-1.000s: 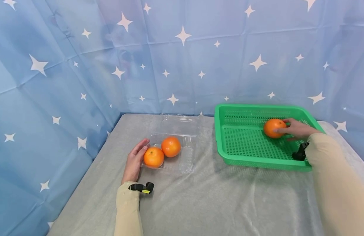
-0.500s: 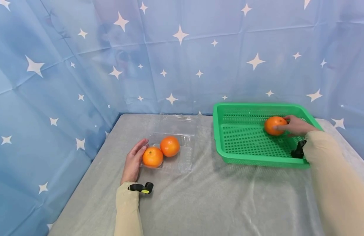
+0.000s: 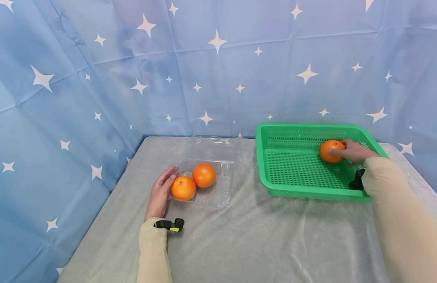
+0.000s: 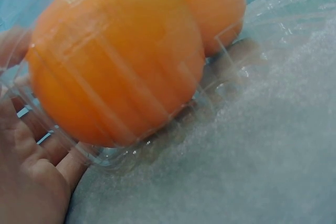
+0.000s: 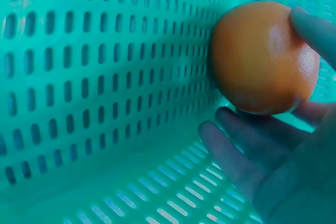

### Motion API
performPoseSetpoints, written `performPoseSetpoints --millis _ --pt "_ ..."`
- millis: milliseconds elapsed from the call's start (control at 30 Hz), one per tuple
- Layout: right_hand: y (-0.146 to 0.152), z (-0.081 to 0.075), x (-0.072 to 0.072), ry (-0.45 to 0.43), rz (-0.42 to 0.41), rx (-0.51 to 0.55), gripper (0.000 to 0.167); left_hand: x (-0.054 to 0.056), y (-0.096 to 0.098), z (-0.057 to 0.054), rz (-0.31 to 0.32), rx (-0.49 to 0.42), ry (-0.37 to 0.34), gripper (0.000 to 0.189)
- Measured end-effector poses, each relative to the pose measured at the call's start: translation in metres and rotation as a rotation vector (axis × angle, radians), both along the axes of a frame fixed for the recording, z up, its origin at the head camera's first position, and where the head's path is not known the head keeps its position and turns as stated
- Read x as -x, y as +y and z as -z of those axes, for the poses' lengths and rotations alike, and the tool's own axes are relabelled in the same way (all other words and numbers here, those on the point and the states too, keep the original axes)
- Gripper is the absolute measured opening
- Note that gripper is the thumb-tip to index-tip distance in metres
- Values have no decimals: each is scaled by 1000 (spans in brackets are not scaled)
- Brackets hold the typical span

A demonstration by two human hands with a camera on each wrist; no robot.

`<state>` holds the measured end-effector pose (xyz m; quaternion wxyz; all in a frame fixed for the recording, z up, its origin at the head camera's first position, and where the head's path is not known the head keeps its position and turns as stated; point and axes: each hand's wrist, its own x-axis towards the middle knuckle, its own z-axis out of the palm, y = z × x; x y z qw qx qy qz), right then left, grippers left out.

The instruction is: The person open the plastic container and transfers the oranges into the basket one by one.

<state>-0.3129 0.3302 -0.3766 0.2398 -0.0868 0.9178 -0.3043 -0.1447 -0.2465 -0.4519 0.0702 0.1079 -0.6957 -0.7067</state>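
In the head view my right hand (image 3: 356, 152) holds an orange (image 3: 331, 151) inside the green basket (image 3: 321, 191), toward its right back part. The right wrist view shows the thumb on that orange (image 5: 265, 59) and other fingers (image 5: 236, 156) spread below it, by the slotted wall. At left, my left hand (image 3: 161, 192) rests against the left side of a clear plastic clamshell box (image 3: 223, 188), fingers fairly straight. Two oranges lie in the box: a front one (image 3: 183, 188) beside my thumb, and another (image 3: 204, 175) touching or nearly touching it.
The box's clear lid (image 3: 215, 149) lies folded back toward the curtain. A grey cloth (image 3: 261, 239) covers the table. A blue curtain with white stars (image 3: 218, 78) stands behind and at left. The basket stands right of the box, with a gap between.
The right hand and its orange have shifted slightly back and to the right within the basket. The left hand and the two boxed oranges stay put; the head view has tilted a little.
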Motion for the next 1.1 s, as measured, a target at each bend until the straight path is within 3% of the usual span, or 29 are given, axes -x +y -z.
performPoseSetpoints --millis 367,633,767,1000,1100 --pt "3 -6 0 13 -10 -71 98 -1 1 1 -1 8 -5 41" --pt "-3 -28 -3 96 -24 -171 101 -1 1 0 -8 17 2 44" --pt "-5 -37 -8 102 -37 -174 95 -1 1 -1 -9 25 -2 43" --pt "-10 -50 -16 242 -110 -298 82 -3 0 -1 -6 25 -7 43" --pt "-13 -56 -19 276 -121 -279 78 -3 1 -2 -3 21 -5 43"
